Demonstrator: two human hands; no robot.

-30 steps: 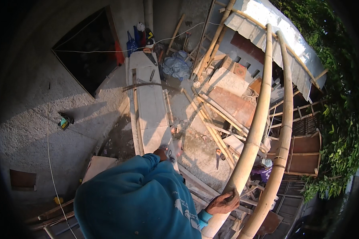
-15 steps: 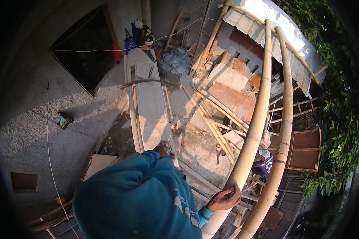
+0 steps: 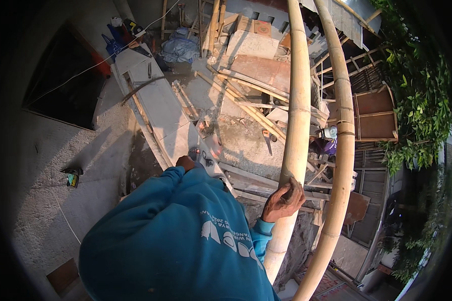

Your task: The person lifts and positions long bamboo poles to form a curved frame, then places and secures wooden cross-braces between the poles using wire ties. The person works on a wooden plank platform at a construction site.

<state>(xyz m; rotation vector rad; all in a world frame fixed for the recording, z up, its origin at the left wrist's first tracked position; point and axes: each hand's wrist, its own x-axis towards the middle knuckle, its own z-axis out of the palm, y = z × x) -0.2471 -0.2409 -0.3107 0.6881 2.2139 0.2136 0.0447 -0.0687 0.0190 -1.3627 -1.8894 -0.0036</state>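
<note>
R grip (image 3: 284, 201) on bamboo pole (image 3: 299, 95), 2nd pole (image 3: 344, 100) alongside.

Bamboo pole (image 3: 298, 90) and ground (image 3: 241, 136) lit by warm sun, pale board (image 3: 172, 124) dappled edge to edge, shadows cast across plaster wall (image 3: 37, 173), doorway (image 3: 63, 83) lost in darkness, view bowed by fisheye distortion, corners blackened

A bamboo pole (image 3: 297, 110), thick, round and pale straw-yellow, runs lengthwise through the view, leaning slightly, smooth and unsplit where seen. Ringed nodes divide it, one darkly smudged. Its top passes beyond the upper border; its lower end is hidden.
</note>
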